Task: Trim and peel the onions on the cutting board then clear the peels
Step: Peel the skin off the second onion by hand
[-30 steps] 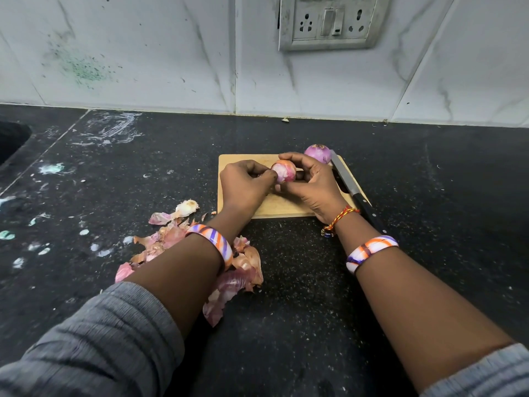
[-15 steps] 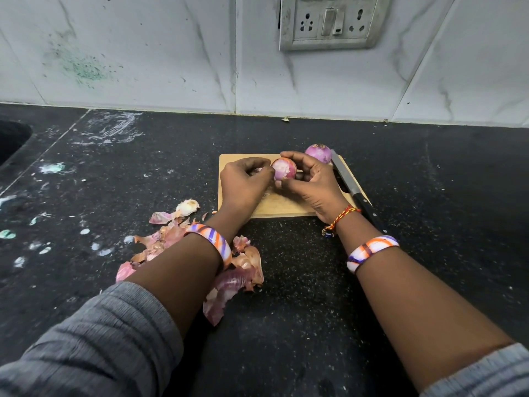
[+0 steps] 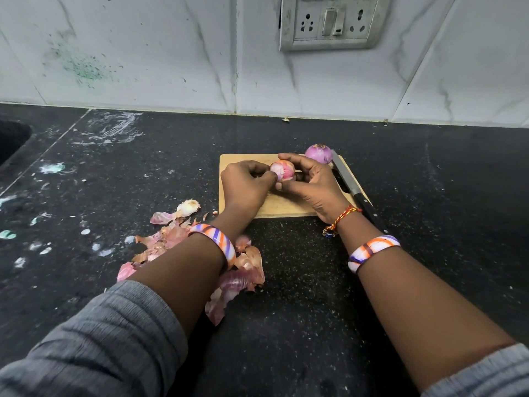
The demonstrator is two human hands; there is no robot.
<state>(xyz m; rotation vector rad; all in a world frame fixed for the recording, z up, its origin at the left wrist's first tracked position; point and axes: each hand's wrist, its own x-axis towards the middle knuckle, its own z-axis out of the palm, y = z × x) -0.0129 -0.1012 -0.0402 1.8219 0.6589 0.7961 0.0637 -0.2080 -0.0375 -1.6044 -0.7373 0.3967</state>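
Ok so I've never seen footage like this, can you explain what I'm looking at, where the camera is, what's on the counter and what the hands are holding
There is no machine here: these are a person's two bare hands, filmed by one wide-angle camera worn on the head, looking forward and down. The left hand and the right hand together hold a partly peeled onion just above a wooden cutting board; the left fingertips pinch at its skin. A second onion, purple, sits at the board's far right corner. A knife lies along the board's right edge. A pile of onion peels lies on the black counter, near the left forearm. On the tiled wall behind is a socket panel.
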